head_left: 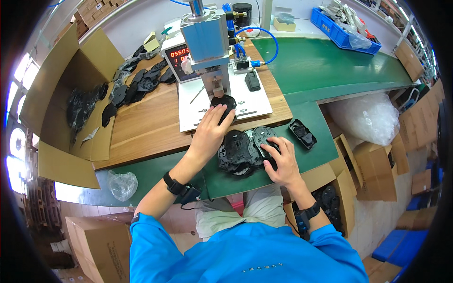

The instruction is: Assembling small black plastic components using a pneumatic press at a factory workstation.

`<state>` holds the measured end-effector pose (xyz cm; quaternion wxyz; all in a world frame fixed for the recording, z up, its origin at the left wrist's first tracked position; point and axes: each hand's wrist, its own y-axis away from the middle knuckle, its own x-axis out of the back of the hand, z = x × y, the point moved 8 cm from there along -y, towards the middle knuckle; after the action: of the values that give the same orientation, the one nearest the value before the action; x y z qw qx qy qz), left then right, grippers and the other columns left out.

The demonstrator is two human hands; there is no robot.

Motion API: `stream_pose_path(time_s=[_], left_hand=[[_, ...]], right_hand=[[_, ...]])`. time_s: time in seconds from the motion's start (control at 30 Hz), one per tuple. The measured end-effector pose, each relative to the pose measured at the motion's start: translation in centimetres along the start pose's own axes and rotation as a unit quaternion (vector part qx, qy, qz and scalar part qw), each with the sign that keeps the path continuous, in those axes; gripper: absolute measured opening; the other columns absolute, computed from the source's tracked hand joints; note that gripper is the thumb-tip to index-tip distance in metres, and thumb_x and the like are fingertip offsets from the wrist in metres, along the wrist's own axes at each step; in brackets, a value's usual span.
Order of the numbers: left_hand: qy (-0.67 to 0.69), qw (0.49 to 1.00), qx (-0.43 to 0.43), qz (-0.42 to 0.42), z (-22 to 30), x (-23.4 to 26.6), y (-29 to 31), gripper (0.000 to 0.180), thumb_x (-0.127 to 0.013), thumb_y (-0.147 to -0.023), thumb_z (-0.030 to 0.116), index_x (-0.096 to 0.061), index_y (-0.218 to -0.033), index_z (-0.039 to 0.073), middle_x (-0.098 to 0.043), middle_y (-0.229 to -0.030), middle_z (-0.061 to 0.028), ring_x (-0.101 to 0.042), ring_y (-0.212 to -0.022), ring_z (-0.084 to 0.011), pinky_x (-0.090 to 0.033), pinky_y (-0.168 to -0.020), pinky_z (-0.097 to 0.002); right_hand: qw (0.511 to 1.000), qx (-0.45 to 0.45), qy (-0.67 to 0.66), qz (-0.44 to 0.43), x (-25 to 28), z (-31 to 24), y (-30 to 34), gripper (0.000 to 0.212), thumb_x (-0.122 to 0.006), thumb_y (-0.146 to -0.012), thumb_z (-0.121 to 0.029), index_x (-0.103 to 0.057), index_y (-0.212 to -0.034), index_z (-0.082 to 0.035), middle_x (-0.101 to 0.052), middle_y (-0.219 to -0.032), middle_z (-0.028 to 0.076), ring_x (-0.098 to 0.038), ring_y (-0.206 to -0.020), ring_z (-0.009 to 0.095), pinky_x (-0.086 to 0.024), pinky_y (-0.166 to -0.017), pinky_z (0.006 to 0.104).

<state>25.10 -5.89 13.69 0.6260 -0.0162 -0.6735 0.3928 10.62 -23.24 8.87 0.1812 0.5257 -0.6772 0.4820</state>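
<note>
My left hand [213, 123] reaches to the press [204, 40], its fingers closed on a black rounded plastic part [227, 100] beneath the press head. The palm and fingers hide part of it. In front of the press, black moulded plastic shells [235, 150] lie together on the green tabletop. My right hand [284, 162] grips the edge of an oval black shell [262, 135] at the right of this group, thumb below and fingers on top. To its right lies a separate black hollow casing [302, 133].
An open cardboard box [66, 101] with bagged black parts stands at the left. More black parts [141, 81] are strewn on the wooden board. A digital counter [177, 59] sits beside the press. A blue crate [339, 33] is at the far right. A crumpled plastic bag [122, 185] lies near the left edge.
</note>
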Motion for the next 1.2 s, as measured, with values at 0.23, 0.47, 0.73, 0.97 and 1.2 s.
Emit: stream_pose_path(time_s=[0.23, 0.47, 0.73, 0.97, 1.2], left_hand=[[-0.013, 0.999, -0.022, -0.045, -0.1, -0.5, 0.8, 0.058, -0.064, -0.085, -0.007, -0.062, -0.142, 0.002, -0.060, -0.146, -0.0245, -0.057, -0.139, -0.0416, -0.045, -0.121, -0.0522], [0.009, 0.999, -0.017, -0.031, -0.4, 0.1, 0.5, 0.061, -0.067, -0.083, -0.006, -0.061, -0.143, 0.003, -0.064, -0.143, -0.0207, -0.059, -0.138, -0.0382, -0.047, -0.120, -0.0508], [0.094, 0.995, -0.009, 0.043, -2.0, 0.3, 0.9, 0.072, -0.082, -0.068, -0.001, -0.066, -0.138, 0.005, -0.072, -0.131, -0.0108, -0.064, -0.125, -0.0328, -0.051, -0.109, -0.0467], [0.060, 0.996, -0.012, 0.064, -1.6, 0.3, 1.4, 0.075, -0.074, -0.071, -0.007, -0.064, -0.144, 0.009, -0.071, -0.131, -0.0105, -0.062, -0.129, -0.0307, -0.041, -0.116, -0.0471], [0.070, 0.997, 0.004, 0.043, -2.1, -0.1, 2.0, 0.081, -0.075, -0.077, -0.005, -0.049, -0.153, 0.004, -0.064, -0.151, -0.0040, -0.059, -0.137, -0.0267, -0.038, -0.119, -0.0474]], right_hand=[[1.000, -0.002, -0.006, 0.013, 0.3, 0.0, 0.3, 0.048, -0.072, -0.085, -0.022, -0.069, -0.131, -0.009, -0.057, -0.142, 0.013, -0.047, -0.136, 0.036, -0.036, -0.115, 0.0499], [1.000, -0.003, -0.001, 0.018, 0.5, -0.2, 0.1, 0.048, -0.071, -0.086, -0.022, -0.068, -0.132, -0.009, -0.057, -0.141, 0.013, -0.047, -0.135, 0.036, -0.036, -0.115, 0.0499], [1.000, -0.005, 0.007, 0.023, 0.5, 0.1, 0.3, 0.048, -0.072, -0.087, -0.024, -0.067, -0.132, -0.009, -0.058, -0.140, 0.013, -0.048, -0.135, 0.036, -0.037, -0.115, 0.0504], [0.999, -0.012, 0.007, 0.032, 0.3, 0.3, 0.2, 0.053, -0.073, -0.086, -0.026, -0.065, -0.135, -0.008, -0.056, -0.142, 0.015, -0.049, -0.133, 0.038, -0.038, -0.114, 0.0500], [0.999, -0.016, 0.029, 0.021, 0.2, 0.3, -0.1, 0.055, -0.073, -0.086, -0.026, -0.064, -0.137, -0.007, -0.055, -0.144, 0.016, -0.047, -0.134, 0.038, -0.038, -0.115, 0.0501]])
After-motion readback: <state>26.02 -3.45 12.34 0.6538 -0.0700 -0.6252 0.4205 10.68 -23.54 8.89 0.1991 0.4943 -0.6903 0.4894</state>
